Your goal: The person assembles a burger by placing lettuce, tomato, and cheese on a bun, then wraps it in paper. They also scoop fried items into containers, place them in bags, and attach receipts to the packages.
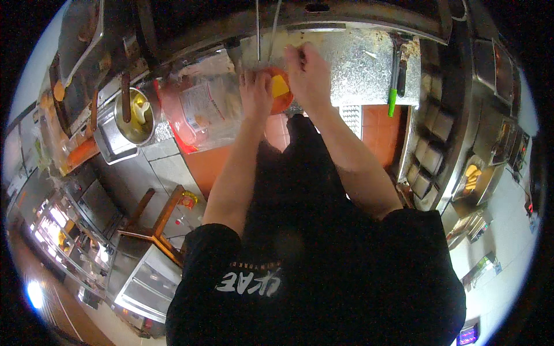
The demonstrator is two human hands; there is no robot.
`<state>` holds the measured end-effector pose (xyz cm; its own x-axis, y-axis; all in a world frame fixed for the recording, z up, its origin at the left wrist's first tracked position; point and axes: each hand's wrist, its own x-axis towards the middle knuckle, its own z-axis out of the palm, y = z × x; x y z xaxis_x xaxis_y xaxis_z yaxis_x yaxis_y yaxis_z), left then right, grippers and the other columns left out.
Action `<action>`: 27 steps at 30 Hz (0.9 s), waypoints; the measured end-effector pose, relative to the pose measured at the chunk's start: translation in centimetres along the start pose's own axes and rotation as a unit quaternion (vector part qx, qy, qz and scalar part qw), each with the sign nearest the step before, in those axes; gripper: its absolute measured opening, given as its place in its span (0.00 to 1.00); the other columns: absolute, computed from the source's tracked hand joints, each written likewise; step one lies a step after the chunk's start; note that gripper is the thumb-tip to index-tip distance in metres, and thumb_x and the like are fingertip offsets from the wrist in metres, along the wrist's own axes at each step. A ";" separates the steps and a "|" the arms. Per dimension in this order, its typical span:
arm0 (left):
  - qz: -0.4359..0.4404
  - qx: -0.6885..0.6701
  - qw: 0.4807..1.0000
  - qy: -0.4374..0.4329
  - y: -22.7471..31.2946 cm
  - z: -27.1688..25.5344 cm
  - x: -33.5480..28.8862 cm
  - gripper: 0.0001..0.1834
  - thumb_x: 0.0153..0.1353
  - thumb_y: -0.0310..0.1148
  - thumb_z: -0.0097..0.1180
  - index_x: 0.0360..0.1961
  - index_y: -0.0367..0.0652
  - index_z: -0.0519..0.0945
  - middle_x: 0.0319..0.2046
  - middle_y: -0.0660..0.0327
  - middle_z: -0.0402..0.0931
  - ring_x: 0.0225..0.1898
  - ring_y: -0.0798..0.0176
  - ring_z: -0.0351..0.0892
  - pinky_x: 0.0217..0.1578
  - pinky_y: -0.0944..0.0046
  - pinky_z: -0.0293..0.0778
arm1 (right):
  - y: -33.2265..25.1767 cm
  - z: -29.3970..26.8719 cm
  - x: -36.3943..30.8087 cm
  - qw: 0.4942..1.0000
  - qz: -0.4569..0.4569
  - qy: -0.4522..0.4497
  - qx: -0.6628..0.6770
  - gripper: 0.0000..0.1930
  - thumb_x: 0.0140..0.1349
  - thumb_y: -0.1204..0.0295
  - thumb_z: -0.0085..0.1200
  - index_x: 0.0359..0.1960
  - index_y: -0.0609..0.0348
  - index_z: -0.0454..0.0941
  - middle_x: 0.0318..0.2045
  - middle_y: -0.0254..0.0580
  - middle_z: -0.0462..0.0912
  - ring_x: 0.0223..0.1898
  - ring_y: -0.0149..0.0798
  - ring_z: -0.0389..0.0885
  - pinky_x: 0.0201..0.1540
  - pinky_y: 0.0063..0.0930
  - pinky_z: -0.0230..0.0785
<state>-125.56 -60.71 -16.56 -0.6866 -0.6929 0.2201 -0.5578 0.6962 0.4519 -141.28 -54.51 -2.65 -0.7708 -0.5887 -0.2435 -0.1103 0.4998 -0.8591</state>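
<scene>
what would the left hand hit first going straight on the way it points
Probably the left one of two thin metal rods ahead of the left hand, though depth is unclear.

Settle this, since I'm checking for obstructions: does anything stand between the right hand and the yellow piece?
Nothing visible does: the right hand has an unblocked line in the picture to the yellow piece on the round orange item. The left hand is at the item's left side; depth is hard to judge.

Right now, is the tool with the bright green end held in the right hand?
No, the green-ended tool lies on the counter, to the right of the right hand and apart from it.
</scene>
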 end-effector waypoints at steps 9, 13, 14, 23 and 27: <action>-0.311 -0.454 0.827 -0.119 3.3 -6.5 0.2 0.21 0.73 0.33 0.60 0.64 0.38 0.77 0.52 0.54 0.85 0.51 0.55 0.86 0.52 0.55 0.83 | 8.8 0.8 -2.9 0.965 -0.226 -0.127 -0.052 0.17 0.59 0.82 0.63 0.52 0.59 0.83 0.54 0.51 0.83 0.55 0.52 0.83 0.58 0.38 0.76; -0.375 -0.583 0.715 -0.091 5.0 -8.7 0.4 0.21 0.71 0.32 0.62 0.62 0.35 0.79 0.50 0.56 0.86 0.48 0.59 0.87 0.46 0.60 0.84 | 8.7 1.4 -2.8 0.972 -0.147 -0.184 0.010 0.21 0.60 0.81 0.64 0.56 0.57 0.82 0.58 0.49 0.80 0.59 0.50 0.81 0.61 0.38 0.75; -0.393 -0.607 0.685 -0.086 5.3 -9.1 0.3 0.21 0.71 0.32 0.63 0.61 0.35 0.80 0.48 0.56 0.86 0.46 0.60 0.87 0.42 0.61 0.84 | 8.3 1.3 -3.0 0.973 -0.126 -0.192 0.033 0.22 0.60 0.80 0.65 0.57 0.58 0.83 0.58 0.49 0.80 0.60 0.50 0.81 0.61 0.38 0.75; -0.413 -0.529 0.729 -0.138 6.2 -11.0 -0.9 0.15 0.71 0.29 0.63 0.54 0.33 0.84 0.41 0.59 0.88 0.37 0.67 0.85 0.31 0.68 0.80 | 5.8 0.3 -4.7 0.956 -0.274 -0.082 -0.064 0.19 0.56 0.69 0.74 0.47 0.64 0.86 0.49 0.47 0.83 0.54 0.51 0.81 0.57 0.39 0.76; -0.368 -0.517 0.761 -0.135 6.3 -11.2 -1.1 0.15 0.71 0.29 0.63 0.55 0.32 0.85 0.44 0.58 0.88 0.40 0.67 0.85 0.41 0.67 0.82 | 6.6 0.6 -4.6 0.933 -0.336 -0.095 -0.086 0.13 0.59 0.73 0.70 0.44 0.65 0.86 0.46 0.49 0.84 0.49 0.55 0.82 0.52 0.43 0.77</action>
<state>-123.06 -57.66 -4.25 -0.5140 -0.6635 -0.5437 -0.2682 -0.4778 0.8365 -138.08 -48.93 -7.47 -0.3686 -0.8995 0.2346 -0.6407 0.0630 -0.7652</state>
